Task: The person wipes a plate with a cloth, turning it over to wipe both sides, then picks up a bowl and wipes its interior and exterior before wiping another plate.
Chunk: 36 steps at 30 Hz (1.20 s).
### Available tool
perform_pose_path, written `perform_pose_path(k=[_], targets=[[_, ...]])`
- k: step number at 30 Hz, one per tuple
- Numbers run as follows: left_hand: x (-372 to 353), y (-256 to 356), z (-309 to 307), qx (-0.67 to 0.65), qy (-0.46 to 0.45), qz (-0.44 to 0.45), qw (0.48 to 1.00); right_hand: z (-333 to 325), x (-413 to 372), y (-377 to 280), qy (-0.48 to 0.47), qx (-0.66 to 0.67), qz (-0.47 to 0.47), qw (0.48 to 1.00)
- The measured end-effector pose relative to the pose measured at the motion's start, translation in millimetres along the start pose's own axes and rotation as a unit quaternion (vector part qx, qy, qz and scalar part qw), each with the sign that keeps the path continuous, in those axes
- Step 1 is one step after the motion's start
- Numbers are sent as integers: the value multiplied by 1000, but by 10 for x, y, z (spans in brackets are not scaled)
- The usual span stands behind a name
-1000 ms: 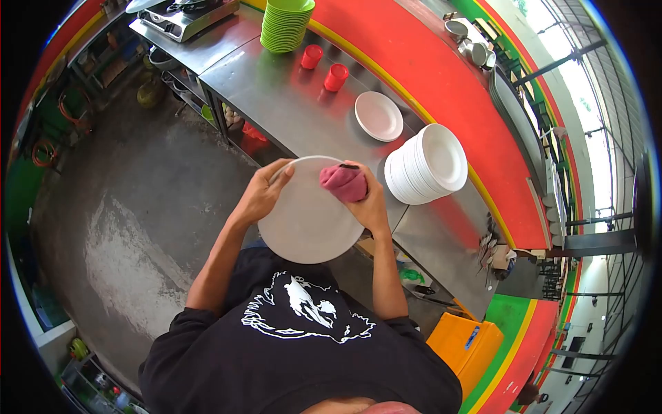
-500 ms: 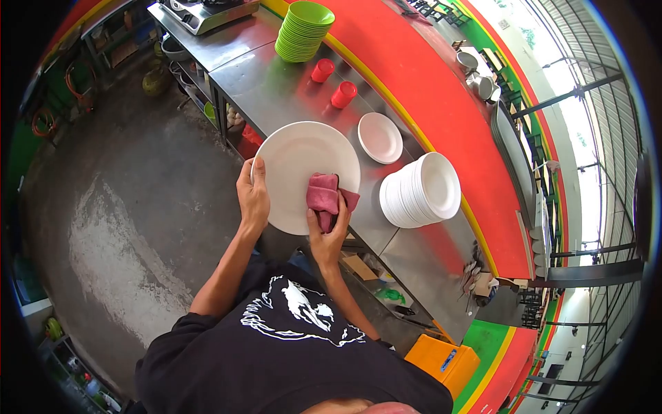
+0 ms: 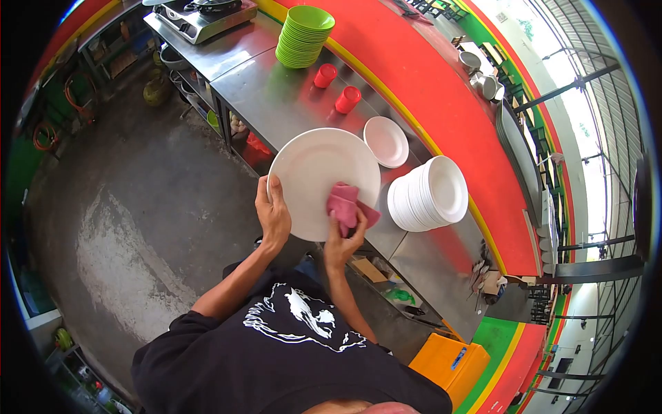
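Note:
A large white plate (image 3: 314, 162) is held up in front of me, its upper face toward me. My left hand (image 3: 274, 214) grips the plate's left rim, with the thumb lying over the edge. A folded dark pink cloth (image 3: 343, 202) is pressed on the lower right part of the plate. My right hand (image 3: 345, 241) is closed round that cloth near the rim. Just right of the plate, a tall stack of white plates (image 3: 420, 196) stands on the steel counter (image 3: 255, 86). Behind it lies a smaller group of white plates (image 3: 385, 142).
Green bowls (image 3: 303, 38) are stacked at the counter's far end, near a gas stove (image 3: 203, 19). Two red cups (image 3: 348, 99) stand between bowls and plates. A red ledge (image 3: 427, 90) runs along the counter's back. An orange box (image 3: 449, 366) sits low at the right.
Both hands, the plate and the cloth have shifted to the right and slightly down in view. The cloth stays on the plate's lower right and looks more bunched.

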<state>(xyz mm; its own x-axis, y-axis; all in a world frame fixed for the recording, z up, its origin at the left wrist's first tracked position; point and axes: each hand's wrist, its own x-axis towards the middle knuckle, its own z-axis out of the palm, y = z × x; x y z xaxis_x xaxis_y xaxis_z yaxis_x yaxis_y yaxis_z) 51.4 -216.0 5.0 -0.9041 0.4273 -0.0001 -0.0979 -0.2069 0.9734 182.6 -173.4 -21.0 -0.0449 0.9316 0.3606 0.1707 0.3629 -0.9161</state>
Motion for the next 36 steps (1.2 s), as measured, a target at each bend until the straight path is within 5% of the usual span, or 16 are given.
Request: perform_pose_path(k=[4, 7, 8, 12, 15, 16, 18, 19, 20, 21, 22, 25, 26, 28, 31, 36], targets=[[160, -15, -207, -3, -70, -31, 997, -230, 333, 77, 82, 87, -15, 993], [327, -6, -382, -32, -165, -167, 972, -406, 518, -56, 53, 262, 71, 961], [403, -71, -503, -34, -231, -240, 942, -540, 481, 272, 37, 44, 10, 998], [387, 83, -507, -48, -288, -412, 863, -425, 419, 144, -1, 377, 38, 925], [309, 294, -467, -34, -287, -471, 834, -368, 499, 47, -10, 335, -75, 939], [292, 251, -492, -43, -308, -482, 819, -304, 490, 160, 17, 408, 9, 913], [243, 42, -509, -148, -328, -485, 797, -325, 664, 336, -105, 574, 8, 812], [230, 140, -472, -200, -337, -485, 782, -348, 776, 370, -165, 645, 7, 746], [165, 269, -435, -232, -272, -482, 800, -326, 836, 406, -114, 508, -14, 854], [144, 280, -516, -319, -324, -462, 762, -286, 900, 370, -63, 350, -18, 935], [55, 123, -526, -286, -311, -340, 840, -112, 893, -133, 60, 78, -63, 993], [-83, 15, -536, -100, -308, -13, 946, -14, 905, -37, 118, 234, 129, 956], [-109, -54, -619, -37, -317, -6, 948, -46, 871, 477, 51, 299, 114, 946], [-116, -118, -567, -22, -254, 20, 967, 127, 782, -187, 141, 328, 281, 891], [86, 145, -553, 74, -262, 71, 960, 140, 771, -16, 179, 395, 257, 863], [308, 195, -436, 136, -263, -3, 955, -112, 734, 73, -18, 163, 74, 984]])
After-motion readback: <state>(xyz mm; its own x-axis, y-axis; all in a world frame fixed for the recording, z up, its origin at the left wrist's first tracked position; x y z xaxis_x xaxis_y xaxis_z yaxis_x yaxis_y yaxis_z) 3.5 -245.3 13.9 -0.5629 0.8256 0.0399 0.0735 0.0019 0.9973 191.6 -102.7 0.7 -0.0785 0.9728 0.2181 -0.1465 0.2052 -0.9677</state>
